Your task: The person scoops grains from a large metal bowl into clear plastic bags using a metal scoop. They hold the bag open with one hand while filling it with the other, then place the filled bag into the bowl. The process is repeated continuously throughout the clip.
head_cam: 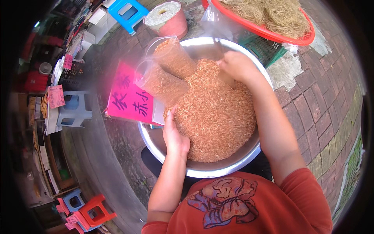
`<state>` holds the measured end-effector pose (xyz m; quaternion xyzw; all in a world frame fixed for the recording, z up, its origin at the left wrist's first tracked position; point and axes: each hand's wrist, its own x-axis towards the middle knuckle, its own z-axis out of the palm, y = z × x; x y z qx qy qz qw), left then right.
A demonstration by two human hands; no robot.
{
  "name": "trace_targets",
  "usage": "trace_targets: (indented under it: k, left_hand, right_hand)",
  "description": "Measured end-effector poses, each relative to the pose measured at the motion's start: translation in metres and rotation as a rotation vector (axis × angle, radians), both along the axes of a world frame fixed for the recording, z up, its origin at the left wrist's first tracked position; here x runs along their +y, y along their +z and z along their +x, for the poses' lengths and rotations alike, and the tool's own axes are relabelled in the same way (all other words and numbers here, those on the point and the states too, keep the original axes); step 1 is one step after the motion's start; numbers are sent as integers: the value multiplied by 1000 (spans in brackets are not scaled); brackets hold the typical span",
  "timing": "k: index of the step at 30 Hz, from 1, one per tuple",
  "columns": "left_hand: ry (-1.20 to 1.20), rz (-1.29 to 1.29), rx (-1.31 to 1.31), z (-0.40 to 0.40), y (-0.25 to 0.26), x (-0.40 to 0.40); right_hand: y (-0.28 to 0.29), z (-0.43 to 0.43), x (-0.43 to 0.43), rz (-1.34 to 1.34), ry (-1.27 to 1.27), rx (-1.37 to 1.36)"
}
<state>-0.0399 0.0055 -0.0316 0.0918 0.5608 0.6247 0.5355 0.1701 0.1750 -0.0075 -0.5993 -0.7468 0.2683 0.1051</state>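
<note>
A large metal basin [201, 172] holds a heap of small reddish-brown dried shrimp-like flakes [213, 122]. My left hand [175, 133] rests at the left of the heap, fingers partly hidden by the flakes, just below a clear container [166, 84] filled with them. A second filled clear container [175, 58] leans behind the first. My right hand [238, 65] is closed over the back right of the heap, around the top of what looks like a scoop [226, 78], its lower edge in the flakes. A pink sign [128, 96] bearing handwriting stands at the basin's left rim.
A red plastic basin [309, 35] of pale dried strands sits on a green crate [260, 49] beyond the metal basin. A round pink-and-white block [168, 19] and a blue stool [128, 13] stand behind. More stools [95, 210] and goods line the left side.
</note>
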Motion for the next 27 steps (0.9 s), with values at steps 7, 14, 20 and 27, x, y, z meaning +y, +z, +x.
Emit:
trace_targets:
  k: [7, 14, 20, 27]
  left_hand:
    - [-27, 22, -93, -3, 0, -1]
    - [-13, 21, -83, -4, -3, 0]
    - [17, 33, -86, 3, 4, 1]
    - [20, 12, -48, -1, -1, 0]
  right_hand:
    - [4, -4, -8, -164, 205, 232]
    - [28, -14, -22, -228, 316, 785]
    - [-12, -10, 3, 212, 78, 602]
    - [-27, -12, 4, -25, 95, 474]
